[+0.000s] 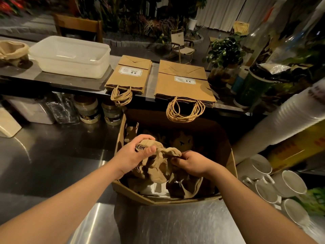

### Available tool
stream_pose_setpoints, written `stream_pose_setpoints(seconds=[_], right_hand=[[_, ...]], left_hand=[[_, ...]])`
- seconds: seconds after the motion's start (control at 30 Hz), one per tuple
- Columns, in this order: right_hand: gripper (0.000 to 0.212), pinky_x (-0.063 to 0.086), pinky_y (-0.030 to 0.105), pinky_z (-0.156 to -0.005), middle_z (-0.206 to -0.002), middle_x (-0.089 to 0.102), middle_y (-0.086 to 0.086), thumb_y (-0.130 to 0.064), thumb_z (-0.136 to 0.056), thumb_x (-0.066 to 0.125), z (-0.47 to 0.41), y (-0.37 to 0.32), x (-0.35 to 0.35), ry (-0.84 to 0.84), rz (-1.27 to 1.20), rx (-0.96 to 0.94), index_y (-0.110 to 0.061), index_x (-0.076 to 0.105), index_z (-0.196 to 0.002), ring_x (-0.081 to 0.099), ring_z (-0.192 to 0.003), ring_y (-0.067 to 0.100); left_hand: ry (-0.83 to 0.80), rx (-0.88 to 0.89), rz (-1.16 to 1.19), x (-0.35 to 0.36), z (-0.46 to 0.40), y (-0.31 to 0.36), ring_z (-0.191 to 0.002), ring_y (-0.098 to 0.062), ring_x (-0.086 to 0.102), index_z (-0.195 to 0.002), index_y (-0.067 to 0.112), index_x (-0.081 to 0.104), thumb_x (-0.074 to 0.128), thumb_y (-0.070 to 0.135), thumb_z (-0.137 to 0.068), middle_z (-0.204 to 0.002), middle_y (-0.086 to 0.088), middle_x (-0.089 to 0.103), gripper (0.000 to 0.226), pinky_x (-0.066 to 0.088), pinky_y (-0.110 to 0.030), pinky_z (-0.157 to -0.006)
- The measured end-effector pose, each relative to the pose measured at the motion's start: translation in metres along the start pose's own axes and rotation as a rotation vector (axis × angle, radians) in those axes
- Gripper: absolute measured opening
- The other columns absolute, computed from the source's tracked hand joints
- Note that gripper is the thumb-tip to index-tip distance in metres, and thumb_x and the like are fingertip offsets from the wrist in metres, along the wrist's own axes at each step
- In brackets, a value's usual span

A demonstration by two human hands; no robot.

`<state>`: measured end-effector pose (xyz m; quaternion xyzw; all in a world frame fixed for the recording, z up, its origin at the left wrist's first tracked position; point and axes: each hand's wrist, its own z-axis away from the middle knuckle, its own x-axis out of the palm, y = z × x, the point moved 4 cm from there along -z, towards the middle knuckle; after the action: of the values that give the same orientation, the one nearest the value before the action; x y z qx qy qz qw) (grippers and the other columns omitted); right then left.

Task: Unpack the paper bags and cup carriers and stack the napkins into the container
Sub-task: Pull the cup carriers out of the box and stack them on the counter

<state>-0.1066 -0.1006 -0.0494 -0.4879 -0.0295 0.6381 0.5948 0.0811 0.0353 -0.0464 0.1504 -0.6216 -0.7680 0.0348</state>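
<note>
Both hands — left hand [136,152], right hand [190,162] — pinch a crumpled brown pulp cup-carrier bundle [158,164] above the open cardboard box [175,199] (snag risk: nested carriers tear).

Both bare forearms reach forward; the left hand [136,152] and right hand [190,162] have curled, gripping fingers.

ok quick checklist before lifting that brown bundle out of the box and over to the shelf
1. Left hand grips the brown bundle: ok.
2. Right hand grips it too: ok.
3. Bundle free of other items in the cardboard box: cannot tell.
4. Plastic container open on the shelf: ok.
5. Paper bag stacks lying flat, clear of the container: ok.
6. What the bundle is, napkins or carriers: cannot tell.
</note>
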Motion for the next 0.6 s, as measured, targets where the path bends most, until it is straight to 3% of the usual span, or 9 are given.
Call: stream_pose_setpoints(seconds=[0.17,0.23,0.3,0.4,0.47,0.53,0.6], right_hand=[[0.029,0.057,0.042,-0.094,-0.1,0.075,0.007,-0.045,-0.101,0.056,-0.004,-0.012,0.007,-0.028,0.06,-0.018,-0.022,0.072,-0.102,0.071,-0.097,0.025],[0.03,0.056,0.042,-0.097,-0.102,0.075,0.002,-0.052,-0.099,0.056,-0.002,-0.013,0.008,-0.048,-0.002,-0.036,-0.026,0.07,-0.107,0.071,-0.099,0.021],[0.037,0.054,0.036,-0.099,-0.108,0.071,-0.007,-0.057,-0.096,0.058,0.0,-0.01,0.007,-0.037,-0.044,-0.06,-0.028,0.064,-0.118,0.067,-0.105,0.014],[0.043,0.049,0.023,-0.088,-0.11,0.06,-0.014,-0.053,-0.095,0.061,0.004,0.001,0.002,0.081,-0.043,-0.078,-0.027,0.055,-0.129,0.058,-0.105,0.007],[0.035,0.049,0.018,-0.08,-0.106,0.061,-0.016,-0.049,-0.095,0.064,0.006,0.011,-0.002,0.169,-0.092,-0.09,-0.027,0.059,-0.122,0.059,-0.1,0.005],[0.023,0.057,0.026,-0.076,-0.095,0.07,-0.009,-0.046,-0.094,0.064,0.007,0.02,-0.006,0.212,-0.193,-0.121,-0.025,0.066,-0.103,0.067,-0.09,0.01],[0.03,0.059,0.033,-0.078,-0.09,0.075,-0.004,-0.05,-0.09,0.063,0.011,0.026,-0.01,0.248,-0.296,-0.149,-0.022,0.07,-0.097,0.072,-0.085,0.012]], left_hand=[[-0.047,0.008,-0.04,0.003,0.0,-0.002,-0.108,-0.012,0.069,-0.12,0.05,0.059,0.083,0.076,-0.054,-0.117,0.007,0.071,0.076,0.058,-0.04,-0.096],[-0.036,0.001,-0.023,0.002,-0.001,-0.002,-0.107,-0.012,0.069,-0.121,0.048,0.06,0.083,0.068,-0.057,-0.117,0.007,0.07,0.071,0.058,-0.041,-0.096],[-0.008,-0.012,0.006,0.0,-0.002,-0.003,-0.107,-0.014,0.068,-0.12,0.049,0.06,0.08,0.066,-0.058,-0.118,0.007,0.069,0.067,0.058,-0.044,-0.095],[0.052,-0.038,0.059,-0.003,-0.003,-0.006,-0.109,-0.018,0.068,-0.114,0.053,0.062,0.079,0.066,-0.058,-0.116,0.006,0.07,0.06,0.058,-0.048,-0.096],[0.087,-0.053,0.063,-0.004,-0.005,-0.008,-0.108,-0.017,0.069,-0.111,0.055,0.063,0.078,0.066,-0.057,-0.114,0.008,0.072,0.057,0.057,-0.048,-0.097],[0.108,-0.07,0.052,-0.004,-0.006,-0.009,-0.108,-0.017,0.068,-0.109,0.057,0.062,0.077,0.068,-0.057,-0.113,0.008,0.072,0.056,0.056,-0.046,-0.097],[0.116,-0.081,0.043,-0.003,-0.007,-0.009,-0.108,-0.017,0.067,-0.108,0.058,0.061,0.075,0.07,-0.056,-0.113,0.009,0.071,0.055,0.056,-0.043,-0.095]])
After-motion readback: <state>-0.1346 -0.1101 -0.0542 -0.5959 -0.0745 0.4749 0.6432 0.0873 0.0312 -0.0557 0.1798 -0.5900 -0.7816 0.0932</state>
